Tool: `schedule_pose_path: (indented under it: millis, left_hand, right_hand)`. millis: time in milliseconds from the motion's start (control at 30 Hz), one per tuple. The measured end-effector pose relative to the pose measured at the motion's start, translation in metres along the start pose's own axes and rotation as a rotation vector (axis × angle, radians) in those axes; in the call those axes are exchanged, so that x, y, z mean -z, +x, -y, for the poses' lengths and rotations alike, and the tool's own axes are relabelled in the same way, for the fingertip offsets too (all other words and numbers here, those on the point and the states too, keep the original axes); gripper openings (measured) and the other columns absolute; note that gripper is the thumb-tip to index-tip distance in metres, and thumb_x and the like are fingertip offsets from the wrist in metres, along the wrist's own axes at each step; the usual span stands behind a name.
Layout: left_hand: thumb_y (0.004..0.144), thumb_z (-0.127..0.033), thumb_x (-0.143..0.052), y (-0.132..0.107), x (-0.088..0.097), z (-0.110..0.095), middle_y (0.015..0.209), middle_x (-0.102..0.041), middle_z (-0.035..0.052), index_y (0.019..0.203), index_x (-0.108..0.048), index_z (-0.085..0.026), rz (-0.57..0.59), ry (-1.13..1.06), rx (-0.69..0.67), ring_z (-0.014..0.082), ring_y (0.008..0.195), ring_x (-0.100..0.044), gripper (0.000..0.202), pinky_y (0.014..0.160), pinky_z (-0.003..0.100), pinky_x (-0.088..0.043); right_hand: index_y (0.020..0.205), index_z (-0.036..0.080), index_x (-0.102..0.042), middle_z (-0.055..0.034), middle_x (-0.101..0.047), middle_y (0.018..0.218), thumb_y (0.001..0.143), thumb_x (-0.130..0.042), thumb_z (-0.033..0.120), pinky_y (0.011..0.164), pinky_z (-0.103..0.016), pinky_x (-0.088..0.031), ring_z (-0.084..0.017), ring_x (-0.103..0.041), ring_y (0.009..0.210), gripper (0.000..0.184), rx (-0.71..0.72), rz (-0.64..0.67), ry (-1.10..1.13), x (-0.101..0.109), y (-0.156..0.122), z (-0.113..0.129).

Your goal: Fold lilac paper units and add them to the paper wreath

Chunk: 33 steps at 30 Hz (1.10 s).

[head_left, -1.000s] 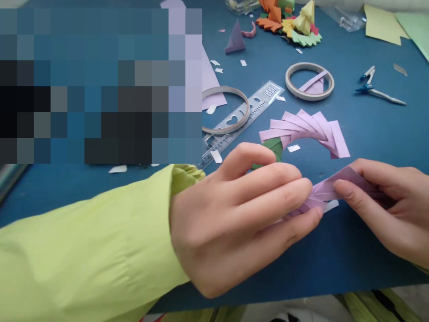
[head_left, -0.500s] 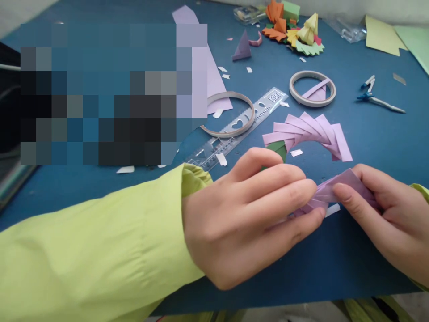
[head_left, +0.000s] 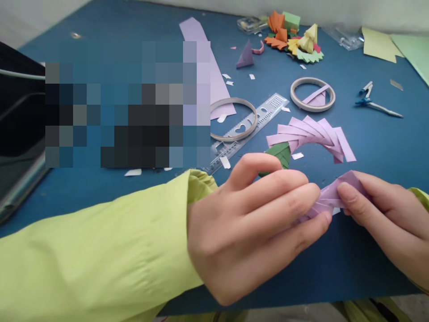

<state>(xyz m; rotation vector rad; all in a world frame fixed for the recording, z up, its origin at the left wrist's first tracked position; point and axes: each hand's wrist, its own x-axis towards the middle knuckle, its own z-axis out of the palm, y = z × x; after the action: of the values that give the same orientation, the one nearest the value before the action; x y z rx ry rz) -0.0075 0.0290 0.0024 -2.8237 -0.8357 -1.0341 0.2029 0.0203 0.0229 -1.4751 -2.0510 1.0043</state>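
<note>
Between both hands is a piece of folded purple paper with overlapping pleats. My left hand pinches its left part with fingers and thumb, which hide much of it. My right hand is closed on the right end, its thumb pressed on the top face. Just beyond the hands lies a curved row of interleaved purple paper pieces. A folded green paper leaf touches its left end and is partly covered by my left hand.
Two tape rolls, one thin and one thicker, lie behind, with a clear ruler. Small scissors are at right. Colourful folded paper flowers, a purple strip and white scraps are farther back. A blurred block covers the left.
The view has shifted slightly, so the table things sit a little lower. My right hand has tilted the folded purple paper and its thumb has moved slightly along it. Both hands keep hold.
</note>
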Motion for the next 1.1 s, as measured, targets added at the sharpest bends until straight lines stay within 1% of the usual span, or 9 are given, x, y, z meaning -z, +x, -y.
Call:
schedule_pose_path:
  millis: [233, 367, 433, 600, 733, 833, 967, 1033, 1100]
  left_hand:
    - [0.099, -0.011, -0.042, 0.0, 0.001, 0.002, 0.102, -0.07, 0.0012, 0.094, -0.068, -0.022, -0.009, -0.014, -0.038, 0.0143, 0.099, -0.062, 0.029, 0.094, 0.035, -0.043]
    - [0.099, -0.014, -0.045, -0.002, 0.0, 0.005, 0.101, -0.07, 0.0014, 0.103, -0.067, -0.022, 0.014, -0.03, -0.062, 0.015, 0.1, -0.061, 0.024, 0.098, 0.035, -0.042]
    - [0.096, -0.016, -0.052, -0.001, -0.002, 0.008, 0.098, -0.07, 0.0024, 0.109, -0.065, -0.018, 0.014, -0.038, -0.083, 0.0162, 0.098, -0.062, 0.019, 0.098, 0.034, -0.043]
    - [0.091, -0.012, -0.056, 0.004, -0.01, 0.02, 0.099, -0.068, 0.01, 0.118, -0.056, -0.001, 0.073, -0.032, -0.188, 0.0216, 0.095, -0.06, 0.029, 0.09, 0.037, -0.048]
    - [0.093, -0.011, -0.05, 0.002, -0.017, 0.021, 0.098, -0.064, 0.0089, 0.119, -0.055, 0.0, -0.055, -0.012, -0.226, 0.0208, 0.097, -0.059, 0.029, 0.092, 0.035, -0.048]
    - [0.094, -0.015, -0.048, -0.002, -0.015, 0.015, 0.102, -0.064, 0.0081, 0.123, -0.054, -0.007, -0.074, -0.058, -0.092, 0.0201, 0.101, -0.058, 0.03, 0.097, 0.034, -0.047]
    - [0.096, -0.019, -0.043, -0.002, -0.003, 0.002, 0.106, -0.062, 0.0098, 0.127, -0.054, -0.013, -0.021, -0.395, 0.135, 0.02, 0.098, -0.058, 0.034, 0.089, 0.033, -0.05]
    - [0.098, -0.02, -0.037, 0.002, 0.004, -0.004, 0.105, -0.063, 0.0068, 0.123, -0.059, -0.019, -0.002, -0.589, 0.327, 0.0176, 0.095, -0.06, 0.033, 0.083, 0.028, -0.05]
    - [0.1, -0.026, -0.035, 0.007, 0.009, -0.007, 0.098, -0.065, 0.0033, 0.111, -0.065, -0.022, -0.04, -0.736, 0.579, 0.0161, 0.089, -0.061, 0.033, 0.076, 0.025, -0.049]
  right_hand:
    - [0.069, 0.021, -0.045, 0.0061, -0.044, 0.055, 0.101, -0.038, 0.041, 0.042, -0.017, -0.034, -0.006, -0.041, 0.047, 0.038, 0.015, 0.028, 0.065, 0.0, 0.003, -0.002]
    - [0.069, 0.022, -0.045, 0.0054, -0.047, 0.057, 0.101, -0.039, 0.039, 0.047, -0.018, -0.039, -0.007, -0.046, 0.049, 0.037, 0.033, 0.036, 0.133, 0.001, 0.004, -0.005]
    - [0.071, 0.023, -0.049, 0.0041, -0.053, 0.062, 0.101, -0.039, 0.039, 0.053, -0.02, -0.044, -0.009, -0.051, 0.053, 0.036, 0.031, 0.052, 0.185, 0.002, 0.003, -0.008]
    - [0.076, 0.024, -0.056, 0.0015, -0.058, 0.067, 0.1, -0.04, 0.042, 0.06, -0.025, -0.049, -0.012, -0.056, 0.06, 0.034, 0.032, 0.083, 0.319, -0.001, -0.002, -0.013]
    - [0.072, 0.022, -0.051, 0.0028, -0.05, 0.06, 0.101, -0.038, 0.042, 0.051, -0.023, -0.041, -0.011, -0.048, 0.053, 0.038, 0.086, 0.085, 0.273, 0.001, 0.0, -0.012]
    - [0.071, 0.021, -0.046, 0.0035, -0.046, 0.059, 0.102, -0.033, 0.043, 0.049, -0.024, -0.036, -0.01, -0.043, 0.05, 0.039, 0.202, 0.054, 0.112, 0.003, 0.003, -0.013]
    - [0.094, 0.021, -0.052, 0.0029, -0.051, 0.063, 0.1, -0.035, 0.05, 0.053, -0.026, -0.034, -0.012, -0.047, 0.053, 0.034, 0.34, -0.149, -0.192, 0.002, 0.003, -0.019]
    - [0.099, 0.021, -0.054, 0.0026, -0.053, 0.065, 0.099, -0.038, 0.049, 0.053, -0.026, -0.035, -0.011, -0.047, 0.052, 0.032, 0.359, -0.242, -0.263, 0.001, 0.002, -0.023]
    - [0.094, 0.02, -0.054, 0.0033, -0.051, 0.063, 0.099, -0.04, 0.046, 0.053, -0.025, -0.035, -0.01, -0.046, 0.05, 0.03, 0.364, -0.297, -0.283, 0.0, 0.001, -0.024]
